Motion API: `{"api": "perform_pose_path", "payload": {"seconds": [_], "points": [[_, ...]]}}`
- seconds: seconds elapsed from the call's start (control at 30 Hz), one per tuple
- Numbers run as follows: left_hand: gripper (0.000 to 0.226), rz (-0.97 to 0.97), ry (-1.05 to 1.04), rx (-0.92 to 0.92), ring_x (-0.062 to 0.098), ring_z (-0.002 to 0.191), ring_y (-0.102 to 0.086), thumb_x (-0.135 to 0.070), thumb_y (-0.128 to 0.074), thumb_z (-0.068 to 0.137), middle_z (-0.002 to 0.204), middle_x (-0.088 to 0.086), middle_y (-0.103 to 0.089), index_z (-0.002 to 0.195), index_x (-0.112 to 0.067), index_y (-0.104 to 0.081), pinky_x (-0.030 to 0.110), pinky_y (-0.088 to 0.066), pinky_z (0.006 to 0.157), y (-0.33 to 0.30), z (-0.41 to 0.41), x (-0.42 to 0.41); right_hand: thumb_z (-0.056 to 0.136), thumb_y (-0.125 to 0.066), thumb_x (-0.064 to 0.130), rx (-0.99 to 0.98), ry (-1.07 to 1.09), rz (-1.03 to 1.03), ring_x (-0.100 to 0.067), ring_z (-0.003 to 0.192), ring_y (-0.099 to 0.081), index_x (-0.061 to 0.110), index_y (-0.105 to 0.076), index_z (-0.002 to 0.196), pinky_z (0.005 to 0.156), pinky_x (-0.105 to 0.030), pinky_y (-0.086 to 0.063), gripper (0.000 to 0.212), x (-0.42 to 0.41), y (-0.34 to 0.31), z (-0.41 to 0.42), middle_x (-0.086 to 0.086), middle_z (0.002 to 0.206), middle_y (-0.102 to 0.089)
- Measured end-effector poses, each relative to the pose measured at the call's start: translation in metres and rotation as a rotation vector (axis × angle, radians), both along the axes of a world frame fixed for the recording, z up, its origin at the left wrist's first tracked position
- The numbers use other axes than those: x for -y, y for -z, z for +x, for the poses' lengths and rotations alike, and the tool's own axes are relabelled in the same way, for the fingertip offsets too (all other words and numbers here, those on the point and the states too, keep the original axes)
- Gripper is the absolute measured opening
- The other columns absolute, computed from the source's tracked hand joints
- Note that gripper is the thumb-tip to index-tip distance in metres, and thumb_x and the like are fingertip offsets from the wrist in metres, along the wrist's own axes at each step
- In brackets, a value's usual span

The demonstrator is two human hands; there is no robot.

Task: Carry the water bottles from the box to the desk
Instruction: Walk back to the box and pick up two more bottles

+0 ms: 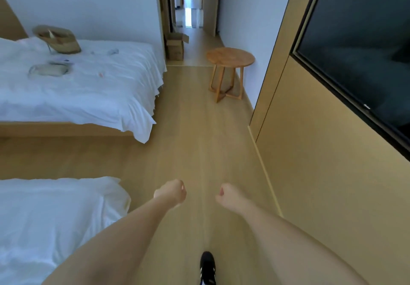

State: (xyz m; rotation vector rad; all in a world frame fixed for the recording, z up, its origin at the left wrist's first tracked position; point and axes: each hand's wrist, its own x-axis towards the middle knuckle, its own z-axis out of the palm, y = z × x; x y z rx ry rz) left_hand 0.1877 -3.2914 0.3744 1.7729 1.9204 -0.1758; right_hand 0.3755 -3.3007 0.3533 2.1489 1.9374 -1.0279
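An open cardboard box point(175, 45) stands on the floor far ahead, by the doorway at the foot of the far bed. What it holds is hidden from here, and no water bottle or desk shows. My left hand point(172, 191) and my right hand point(228, 196) are stretched forward over the wooden floor, both curled into loose fists with nothing in them. They are far short of the box.
Two beds with white sheets line the left: a far bed point(88, 85) with a straw hat point(57, 38) and a near bed point(55, 218). A round wooden side table point(230, 57) stands against the right wall. A dark TV point(366, 52) hangs on the wooden panel at right. My shoe point(207, 267) is below.
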Motion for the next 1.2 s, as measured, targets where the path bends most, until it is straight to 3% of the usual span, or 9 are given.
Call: {"api": "perform_pose_path", "payload": {"seconds": [0.07,0.27,0.47,0.7,0.87,1.0,1.2], "points": [[0.034,-0.015,-0.03,-0.011,0.026,0.107,-0.061,-0.02,-0.034,0.096,0.119,0.005,-0.063,0.119,-0.019,-0.059,0.033,-0.048,0.089,0.0,-0.004,-0.043,0.096,-0.052,0.03,-0.003,-0.04,0.002,-0.031,0.108,-0.06,0.017,-0.056,0.097,0.087,-0.033,-0.047,0.014,-0.051,0.0,-0.004,-0.018,0.116,-0.065],[0.034,-0.058,-0.083,0.025,0.024,0.108,-0.059,-0.023,-0.033,0.096,0.122,0.004,-0.06,0.122,-0.019,-0.056,0.032,-0.047,0.088,-0.013,-0.004,-0.173,0.095,-0.051,0.037,0.0,-0.092,-0.001,-0.03,0.109,-0.059,0.011,-0.059,0.111,0.094,-0.038,-0.048,0.031,-0.195,-0.021,-0.002,-0.013,0.116,-0.063],[0.034,-0.051,0.0,-0.103,0.022,0.085,-0.053,-0.017,-0.032,0.093,0.107,0.001,-0.061,0.116,-0.02,-0.057,0.028,-0.04,0.073,-0.017,-0.017,-0.282,0.094,-0.051,0.036,0.03,-0.135,-0.007,-0.03,0.108,-0.059,0.018,-0.057,0.101,0.092,-0.037,-0.049,0.02,-0.305,-0.021,-0.007,-0.012,0.115,-0.064],[0.032,-0.034,0.074,-0.15,0.02,0.083,-0.05,-0.013,-0.033,0.093,0.101,0.0,-0.057,0.114,-0.015,-0.057,0.028,-0.038,0.073,0.0,-0.042,-0.438,0.096,-0.051,0.033,0.058,-0.144,0.007,-0.029,0.109,-0.06,0.007,-0.06,0.113,0.09,-0.032,-0.048,0.032,-0.467,-0.008,-0.027,-0.014,0.118,-0.064],[0.025,-0.03,0.047,-0.094,0.02,0.088,-0.053,-0.012,-0.034,0.094,0.104,0.002,-0.058,0.105,-0.016,-0.056,0.029,-0.041,0.078,-0.005,-0.07,-0.578,0.097,-0.05,0.037,0.086,-0.139,0.041,-0.029,0.11,-0.059,0.011,-0.059,0.116,0.088,-0.032,-0.048,0.034,-0.603,-0.025,-0.054,-0.011,0.119,-0.063],[0.021,-0.008,-0.005,-0.084,0.015,0.062,-0.037,-0.007,-0.034,0.092,0.072,-0.001,-0.041,0.073,-0.015,-0.042,0.028,-0.032,0.066,-0.024,-0.079,-0.685,0.096,-0.047,0.04,0.076,-0.104,0.091,-0.026,0.103,-0.06,0.016,-0.057,0.112,0.08,-0.031,-0.046,0.03,-0.697,-0.046,-0.062,-0.006,0.115,-0.063],[0.02,-0.02,0.05,-0.049,0.02,0.066,-0.038,-0.007,-0.035,0.092,0.068,0.0,-0.039,0.073,-0.013,-0.04,0.028,-0.029,0.06,-0.026,-0.051,-0.82,0.096,-0.047,0.041,0.063,-0.073,0.098,-0.023,0.107,-0.059,0.019,-0.058,0.113,0.087,-0.034,-0.049,0.03,-0.825,-0.05,-0.053,-0.004,0.118,-0.062]]}}
